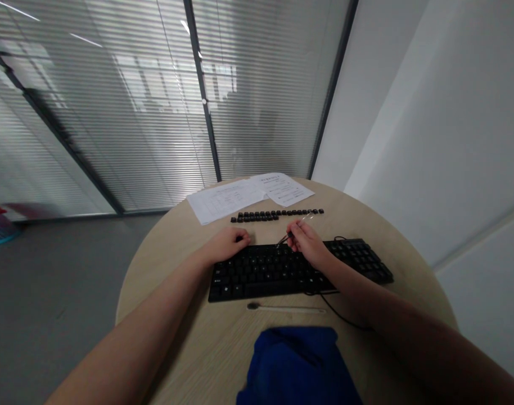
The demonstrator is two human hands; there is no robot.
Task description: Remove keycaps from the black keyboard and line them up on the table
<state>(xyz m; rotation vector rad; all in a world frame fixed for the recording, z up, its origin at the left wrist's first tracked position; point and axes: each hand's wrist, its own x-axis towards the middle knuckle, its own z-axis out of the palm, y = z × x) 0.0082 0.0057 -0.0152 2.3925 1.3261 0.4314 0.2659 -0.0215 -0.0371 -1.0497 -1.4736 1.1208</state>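
Note:
A black keyboard [257,288] lies on the round table, with its top row bare of caps. My right hand [305,242] is closed in a pinch around a wire keycap puller [284,240], whose wire end points down at the upper part of the keyboard. Fine wire also sticks out above the fingers. At the keyboard's upper left edge rests my left hand [229,244], its fingers curled in towards the thumb. A dark spot shows between them, too small to name. Behind both hands, several loose black keycaps [257,216] stand in rows.
Printed paper sheets [227,199] lie at the table's far side. A brush [291,309] with a pale handle lies in front of the keyboard, near its cable [341,316]. Blue cloth [297,365] is at the near edge. Glass partitions and a white wall [463,140] surround the table.

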